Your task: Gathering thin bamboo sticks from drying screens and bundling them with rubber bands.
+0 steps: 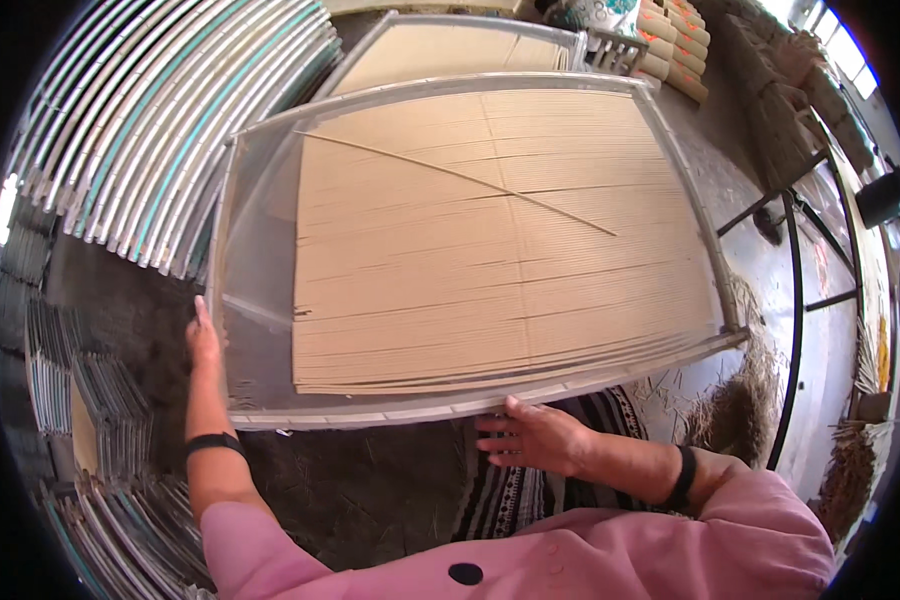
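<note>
A large mesh drying screen [260, 230] with a pale rim lies in front of me. A flat sheet of thin tan sticks [410, 290] set side by side covers most of its mesh. One loose stick [450, 174] lies slantwise across them. My left hand [204, 340] grips the screen's left rim; some of its fingers are hidden. At the near rim, my right hand [535, 437] has its fingers stretched and apart below the edge, its thumb tip against the rim.
Behind is another loaded screen [450, 48]. Many screens stand stacked at far left [160, 110], with further frames [110, 410] lower left. A dark metal rack [796, 300] stands at right, near straw-like scraps [745, 400]. Patterned dark cloth [515, 490] hangs below my right hand.
</note>
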